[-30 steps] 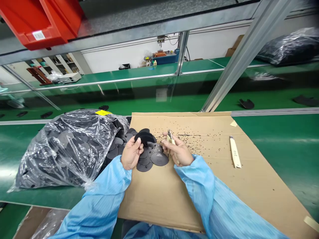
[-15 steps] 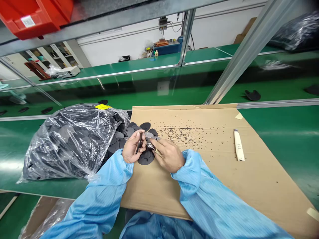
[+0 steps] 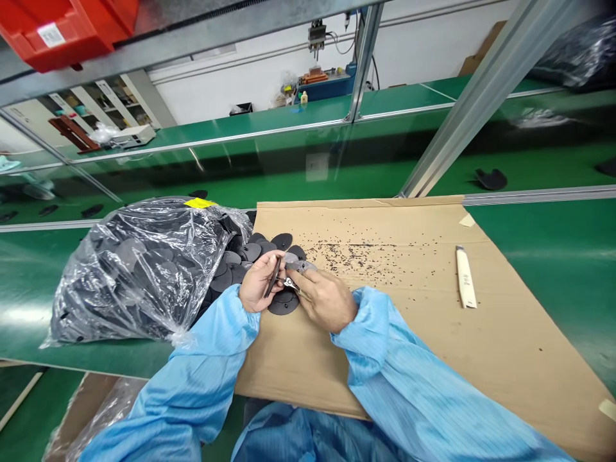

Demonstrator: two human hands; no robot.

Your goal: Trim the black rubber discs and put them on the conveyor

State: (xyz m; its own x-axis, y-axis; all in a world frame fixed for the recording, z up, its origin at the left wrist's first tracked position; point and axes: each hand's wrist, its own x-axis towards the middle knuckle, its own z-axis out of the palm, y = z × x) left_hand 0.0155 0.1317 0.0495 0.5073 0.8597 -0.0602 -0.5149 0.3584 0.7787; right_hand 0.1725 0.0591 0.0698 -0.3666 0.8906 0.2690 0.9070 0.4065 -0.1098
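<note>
My left hand [image 3: 257, 282] is closed on a thin black disc [image 3: 273, 277], which it holds up edge-on. In my right hand [image 3: 327, 298] are small metal nippers [image 3: 289, 283], their jaws pointing left at the disc. The nippers' tips look to be at the disc's face; whether they grip anything is too small to tell. Below the hands lie more black discs [image 3: 283, 307]. A loose heap of discs [image 3: 224, 279] spreads left toward a clear plastic bag [image 3: 129, 276] full of them. Tiny black bits [image 3: 349, 256] are scattered over the cardboard sheet [image 3: 409, 359] beyond my right hand.
A cream-handled tool, perhaps a cutter [image 3: 465, 277], lies on the cardboard at right. Metal posts [image 3: 443, 122] rise behind the green bench [image 3: 553, 244]. A red bin [image 3: 72, 32] hangs at upper left. Several black pieces [image 3: 491, 179] lie on the strip behind.
The nippers' jaws have come nearer the disc and show more plainly. The left hand keeps its hold on the disc. The view has shifted slightly.
</note>
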